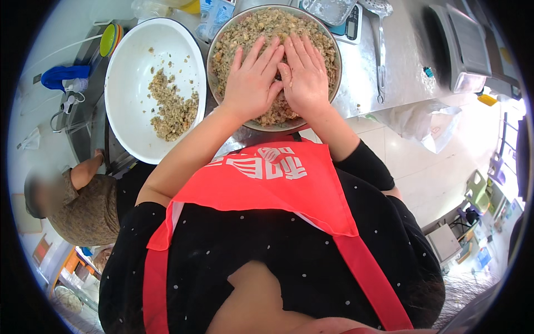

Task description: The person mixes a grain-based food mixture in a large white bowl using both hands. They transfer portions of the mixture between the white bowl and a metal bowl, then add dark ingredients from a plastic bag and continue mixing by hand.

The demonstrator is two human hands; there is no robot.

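Note:
A round metal pan (336,83) is filled almost to its rim with a crumbly, grain-like food mixture (267,23). Both my hands lie palm down over it. My left hand (254,81) has its fingers spread towards the pan's far side. Beside it, my right hand (304,77) rests with its fingers a little apart and the thumb near my left hand. Neither holds anything, and the mixture beneath them is hidden. Left of the pan, a large white basin (125,96) holds a smaller heap of the same crumbly mixture (169,112).
Behind the pan's right side is a digital scale (352,31) bearing a metal tray (329,10). A slotted metal spoon (381,54) lies on the steel table (409,62). Farther right stands a grey appliance (467,50). Another person (87,204) is at the left, near a sink.

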